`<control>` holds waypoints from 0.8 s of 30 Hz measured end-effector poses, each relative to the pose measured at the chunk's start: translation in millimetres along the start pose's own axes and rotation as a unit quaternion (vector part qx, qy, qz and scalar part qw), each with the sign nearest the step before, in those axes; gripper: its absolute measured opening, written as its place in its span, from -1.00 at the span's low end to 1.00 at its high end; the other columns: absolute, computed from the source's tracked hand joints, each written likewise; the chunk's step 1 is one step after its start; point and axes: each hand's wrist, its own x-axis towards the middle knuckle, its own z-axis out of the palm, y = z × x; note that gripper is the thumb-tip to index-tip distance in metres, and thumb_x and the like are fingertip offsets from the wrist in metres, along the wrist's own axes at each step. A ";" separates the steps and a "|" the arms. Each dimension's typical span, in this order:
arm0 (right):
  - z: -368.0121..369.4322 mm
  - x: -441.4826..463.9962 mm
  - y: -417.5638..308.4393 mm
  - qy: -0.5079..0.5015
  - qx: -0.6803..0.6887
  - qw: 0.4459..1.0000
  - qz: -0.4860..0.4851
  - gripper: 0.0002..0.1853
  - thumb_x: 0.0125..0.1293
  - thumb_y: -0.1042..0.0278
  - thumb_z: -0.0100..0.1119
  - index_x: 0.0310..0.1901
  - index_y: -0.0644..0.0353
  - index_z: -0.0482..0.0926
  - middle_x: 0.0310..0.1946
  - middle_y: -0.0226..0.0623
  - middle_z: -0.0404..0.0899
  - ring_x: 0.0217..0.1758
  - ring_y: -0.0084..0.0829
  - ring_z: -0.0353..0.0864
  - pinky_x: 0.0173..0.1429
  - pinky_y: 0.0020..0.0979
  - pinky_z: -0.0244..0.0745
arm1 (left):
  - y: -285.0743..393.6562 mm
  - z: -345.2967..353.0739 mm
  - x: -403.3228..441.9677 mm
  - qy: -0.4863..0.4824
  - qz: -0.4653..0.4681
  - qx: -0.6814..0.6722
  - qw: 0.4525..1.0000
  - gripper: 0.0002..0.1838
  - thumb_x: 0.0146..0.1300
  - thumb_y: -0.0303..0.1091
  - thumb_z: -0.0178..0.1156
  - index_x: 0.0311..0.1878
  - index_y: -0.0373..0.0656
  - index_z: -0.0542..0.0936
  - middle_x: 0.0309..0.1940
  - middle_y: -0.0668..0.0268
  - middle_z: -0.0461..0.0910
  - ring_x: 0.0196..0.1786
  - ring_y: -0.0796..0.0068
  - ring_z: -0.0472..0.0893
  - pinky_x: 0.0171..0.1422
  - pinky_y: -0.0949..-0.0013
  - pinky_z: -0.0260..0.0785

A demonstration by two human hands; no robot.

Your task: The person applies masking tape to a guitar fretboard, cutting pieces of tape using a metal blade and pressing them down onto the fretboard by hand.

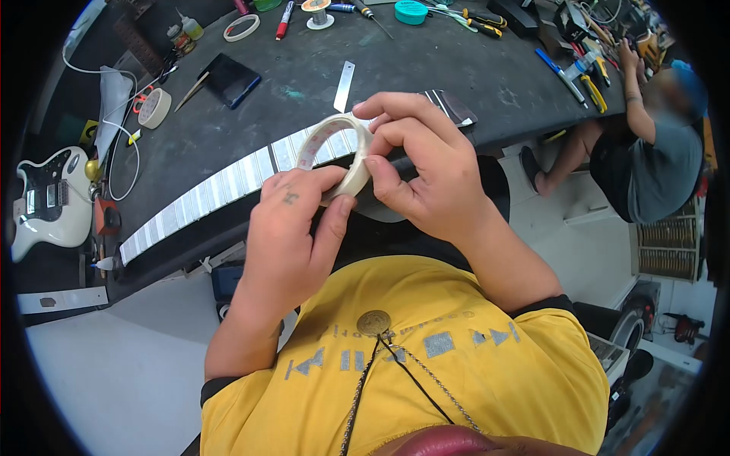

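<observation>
In front of my chest I hold a roll of masking tape point(356, 171), tilted so that its printed inner core shows. My left hand point(293, 228) grips the roll's near side between thumb and fingers. On the far right side of the roll, the fingertips of my right hand point(433, 163) pinch its outer face; a loose tape end cannot be made out. Under and behind the roll lies a long curved-looking guitar neck point(213, 186), its fretboard covered in pale bands between thin cross lines. Beyond it a small metal straightedge point(345, 85) rests on the bench.
The dark workbench point(304, 72) carries a second tape roll point(155, 108), a black tray point(230, 80), a red marker point(285, 20) and a solder spool point(317, 14). A white guitar body point(53, 197) lies left. A person point(658, 144) sits at the right near several tools.
</observation>
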 end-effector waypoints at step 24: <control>25.2 17.2 -11.7 0.028 -0.018 0.999 0.021 -0.72 0.27 0.42 0.62 -0.04 0.30 0.78 0.12 -0.07 0.85 0.15 0.02 0.84 0.25 -0.09 0.76 | -4.0 -10.3 23.8 0.027 0.057 0.257 0.964 -0.74 0.43 -0.47 0.41 0.15 -0.12 0.73 -0.12 0.34 0.75 -0.01 0.23 0.68 0.10 -0.02 0.11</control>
